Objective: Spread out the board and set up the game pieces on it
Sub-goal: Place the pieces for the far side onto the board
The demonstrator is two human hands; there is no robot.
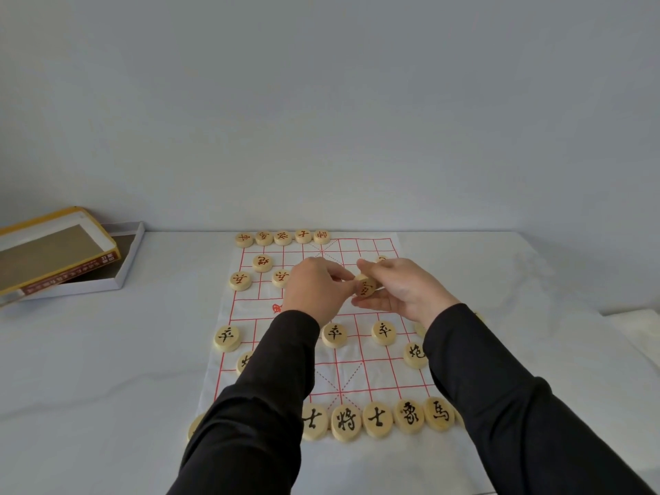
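At far left on the bench lies the open box. Over the spread board, the left hand pinches a tilted red-marked piece, which the right hand also grips. Setup seems midway; next it likely needs a vacant far-side point.

A white bench fills the lower part of the view and meets a plain pale wall behind it. At the bench's far left stands a shallow white box, open. A yellow-edged lid with a large window panel lies tilted across the box, one end overhanging it, and a red strip of small print runs along the lid's near side.
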